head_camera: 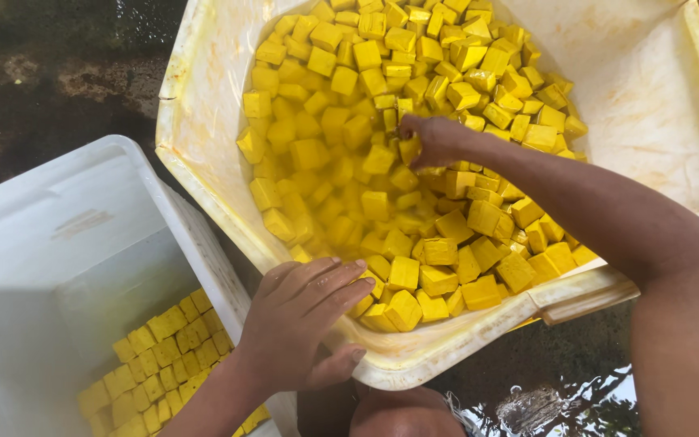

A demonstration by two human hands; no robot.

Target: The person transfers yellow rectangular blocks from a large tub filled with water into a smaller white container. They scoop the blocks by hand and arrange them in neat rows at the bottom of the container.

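Wet floor beneath yellow-cube tubs

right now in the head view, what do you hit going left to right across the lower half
white tub with neat rows of yellow cubes → left hand resting on the near rim of the yellow-stained tub → loose yellow cubes in liquid → right forearm reaching into the pile
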